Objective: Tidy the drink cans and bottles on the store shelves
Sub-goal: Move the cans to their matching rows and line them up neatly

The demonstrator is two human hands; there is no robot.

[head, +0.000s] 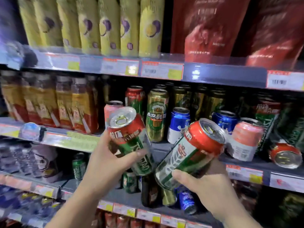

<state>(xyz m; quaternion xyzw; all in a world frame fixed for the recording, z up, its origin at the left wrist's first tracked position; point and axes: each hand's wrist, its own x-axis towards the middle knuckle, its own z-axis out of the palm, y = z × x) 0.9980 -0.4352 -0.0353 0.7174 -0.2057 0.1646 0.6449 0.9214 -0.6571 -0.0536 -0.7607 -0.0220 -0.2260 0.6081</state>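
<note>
A shop aisle, stocked shelves (pixel 213 76), price tags (pixel 162 70) along shelf edges, rows of drink cans (pixel 157 112)

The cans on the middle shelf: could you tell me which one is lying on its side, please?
The red can at the far right of the middle shelf, its silver end facing outward. The other cans on that shelf stand upright.

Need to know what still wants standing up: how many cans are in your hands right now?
2. One red-and-green can is in the left hand, the other can in the right hand; both are tilted.
</note>
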